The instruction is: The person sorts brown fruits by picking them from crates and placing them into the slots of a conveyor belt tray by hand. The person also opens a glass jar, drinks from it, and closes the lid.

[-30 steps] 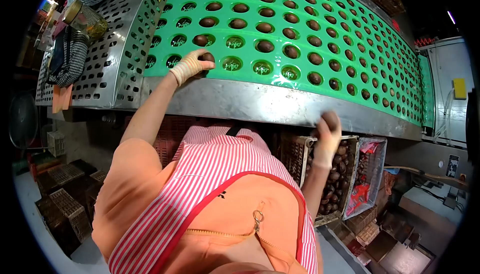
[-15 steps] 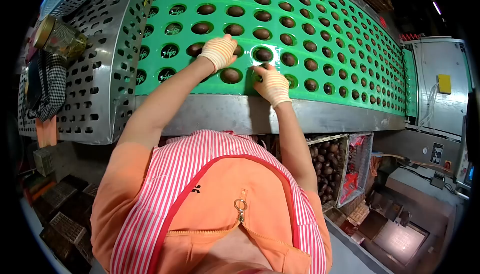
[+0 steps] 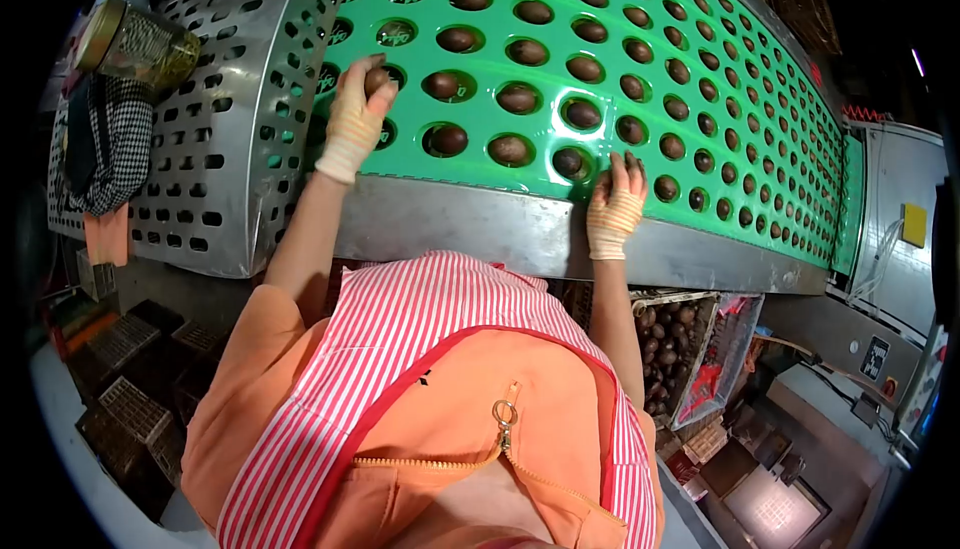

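A green sheet [image 3: 470, 69] full of oval cups lies in front of me, most cups holding a dark brown egg [image 3: 520, 98]. My left hand [image 3: 355, 121], in a striped fingerless glove, grips a dark brown egg [image 3: 376, 80] over a cup near the left end. In a matching glove, my right hand [image 3: 616, 207] bends over a cup in the nearest row. Its fingers cover that cup, so what they hold, if anything, is hidden. Just left of it an egg [image 3: 571, 163] sits in its cup.
A perforated metal guard [image 3: 225, 119] rises on the left, with a lidded jar [image 3: 140, 44] and checked cloth [image 3: 115, 139] on it. Below the metal edge [image 3: 470, 224] stands a crate of dark eggs [image 3: 665, 349]. Beyond the sheet's right end is a metal cabinet [image 3: 895, 219].
My left hand has moved left along the cups and now grips an egg. My right hand has shifted right by one cup; the cup it left shows an egg. The view has turned slightly.
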